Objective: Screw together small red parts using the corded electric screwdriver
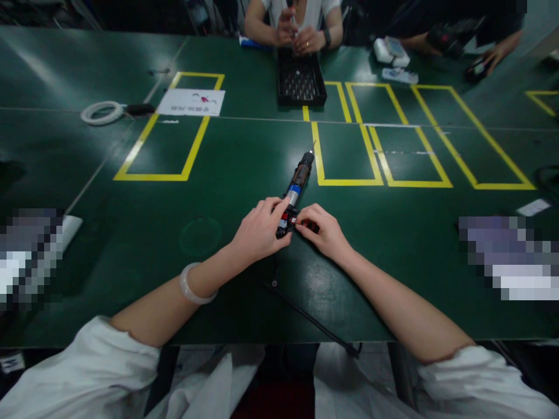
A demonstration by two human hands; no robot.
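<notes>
An electric screwdriver (pixel 299 177) lies slanted on the green table, its thin bit pointing away from me. My left hand (pixel 264 228) is wrapped round its rear part, with the thumb along the side. Near that thumb, the casing looks open and shows small red and white parts (pixel 286 220). My right hand (pixel 321 230) is closed on a small screwdriver with a red-and-black handle (pixel 310 226). Its thin red shaft reaches the open rear part; the exact contact point is too small to make out. A black cord (pixel 312 320) runs from below my hands to the table's front edge.
Yellow tape rectangles (pixel 349 182) mark the green table (pixel 236 151). A white printed sheet (pixel 191 102) and a white cable coil (pixel 102 112) lie at left. Opposite, a co-worker's hands (pixel 299 36) are above a black tray (pixel 301 78). Another person's hand (pixel 495 57) is at far right.
</notes>
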